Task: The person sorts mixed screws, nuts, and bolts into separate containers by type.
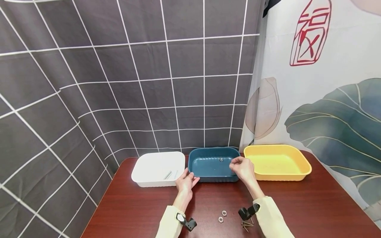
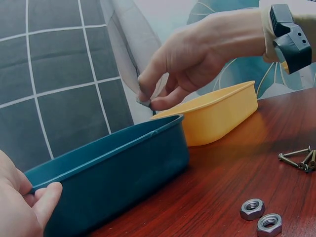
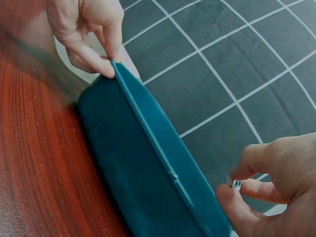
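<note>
My right hand [image 1: 243, 168] pinches a small metal nut [image 3: 234, 183] between thumb and fingertips, above the right end of the blue tray [image 1: 212, 179]. With thumb and fingers, my left hand [image 1: 185, 183] grips the rim at that tray's near left corner, as the right wrist view shows. Inside the blue tray lies one nut [image 1: 221, 159]. On the table in front, two hex nuts [image 2: 252, 209] lie close together. Several screws [image 2: 296, 160] sit in a small pile to their right, near my right wrist.
To the left stands a white tray [image 1: 148, 183] holding several thin metal pins [image 1: 168, 175]. A yellow tray [image 1: 279, 177] stands on the right. All rest on a reddish-brown wooden table [image 1: 134, 211]. A dark gridded cloth [image 1: 184, 92] and a patterned curtain [image 1: 276, 49] hang behind.
</note>
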Motion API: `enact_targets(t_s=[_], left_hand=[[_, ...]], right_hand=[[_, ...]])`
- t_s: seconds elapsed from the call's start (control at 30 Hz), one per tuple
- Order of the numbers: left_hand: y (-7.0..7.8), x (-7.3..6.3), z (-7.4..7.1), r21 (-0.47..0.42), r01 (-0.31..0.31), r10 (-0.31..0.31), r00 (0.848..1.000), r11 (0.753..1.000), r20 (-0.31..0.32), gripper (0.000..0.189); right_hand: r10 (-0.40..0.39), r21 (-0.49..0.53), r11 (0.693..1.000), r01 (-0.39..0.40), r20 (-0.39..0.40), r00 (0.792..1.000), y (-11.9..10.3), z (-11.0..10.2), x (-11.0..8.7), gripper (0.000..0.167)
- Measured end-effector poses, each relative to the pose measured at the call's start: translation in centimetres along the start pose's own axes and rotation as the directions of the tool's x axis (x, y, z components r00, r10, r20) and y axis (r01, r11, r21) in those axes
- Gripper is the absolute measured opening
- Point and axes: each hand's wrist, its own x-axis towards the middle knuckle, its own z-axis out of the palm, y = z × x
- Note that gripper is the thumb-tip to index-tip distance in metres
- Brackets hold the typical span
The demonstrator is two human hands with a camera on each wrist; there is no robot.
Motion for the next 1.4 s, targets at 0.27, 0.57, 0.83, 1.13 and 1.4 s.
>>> enact_targets(t_s=[0.27,0.57,0.83,1.13,1.4], left_hand=[[0.0,0.1,0.1,0.001,0.01,-0.01,1.0,1.0,-0.001,0.053],[0.0,-0.1,0.0,-0.02,0.004,-0.003,1.0,1.0,0.01,0.053],[0.2,-0.1,0.1,-0.023,0.013,-0.012,1.0,1.0,0.01,0.052],[0.3,-0.1,0.1,-0.023,0.014,-0.014,1.0,1.0,0.014,0.052],[0.2,-0.1,0.0,-0.026,0.008,-0.008,1.0,1.0,0.011,0.052]], right_hand=[[0.041,0.045,0.998,-0.039,-0.046,0.998,0.2,0.1,0.0,0.023],[0.081,0.169,0.983,-0.075,-0.028,0.996,-0.2,0.0,-0.8,0.023],[0.125,0.249,0.96,-0.124,0.015,0.992,-0.7,-0.1,-2.3,0.023],[0.147,0.311,0.937,-0.157,0.058,0.988,-0.2,0.5,-4.4,0.024],[0.191,0.24,0.949,-0.202,0.069,0.979,-0.1,0.7,-6.6,0.021]])
